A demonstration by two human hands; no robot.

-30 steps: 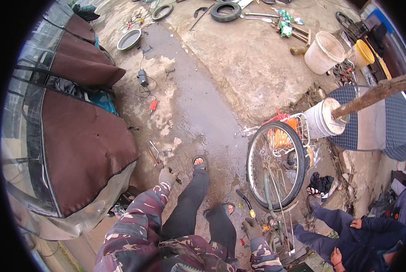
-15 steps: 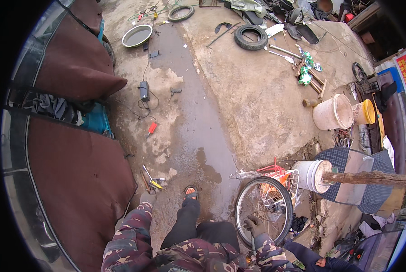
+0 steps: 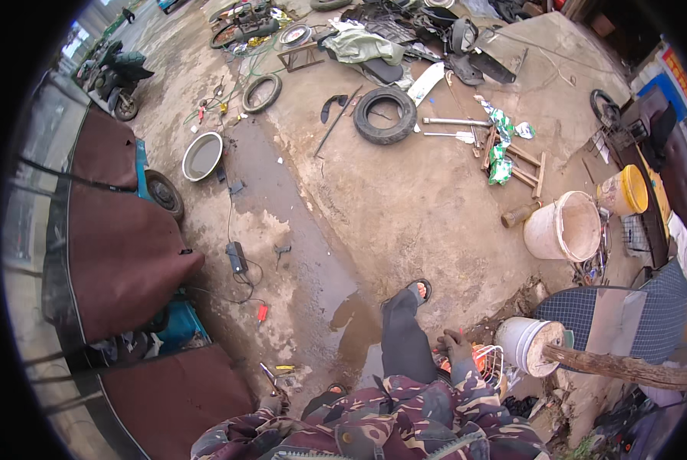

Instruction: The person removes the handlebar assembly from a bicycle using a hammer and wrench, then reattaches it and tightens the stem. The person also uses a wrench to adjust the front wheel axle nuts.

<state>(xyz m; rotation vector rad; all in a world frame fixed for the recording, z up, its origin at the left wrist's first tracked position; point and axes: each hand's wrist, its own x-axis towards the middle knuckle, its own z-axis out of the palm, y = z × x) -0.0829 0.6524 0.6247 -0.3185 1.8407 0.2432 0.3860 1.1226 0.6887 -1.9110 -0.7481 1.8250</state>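
Observation:
My left hand (image 3: 275, 402), in a greyish glove, is low at left, closed around the end of a slim tool (image 3: 266, 373). Its exact kind is too small to make out. A small yellow piece (image 3: 285, 367) shows just beyond it. On the right, my right hand (image 3: 457, 351), in a dark glove, hangs by my thigh. Its fingers are loosely bent and apart, and nothing shows in them. Beside it, partly hidden by my sleeve, is a white wire basket (image 3: 494, 362) with orange inside.
A white bucket (image 3: 512, 343) stands at right, with a wooden post (image 3: 627, 366) across its top. Beyond are a larger bucket (image 3: 546, 230), a yellow-rimmed bucket (image 3: 618, 192) and a tyre (image 3: 385, 115). A charger (image 3: 237, 257), cables and a basin (image 3: 203, 156) lie ahead left, beside brown-covered vehicles (image 3: 132, 261).
I have stepped forward, one foot now further ahead and right. My right hand has come away from the bicycle wheel, which is now mostly hidden. The left hand still has the tool.

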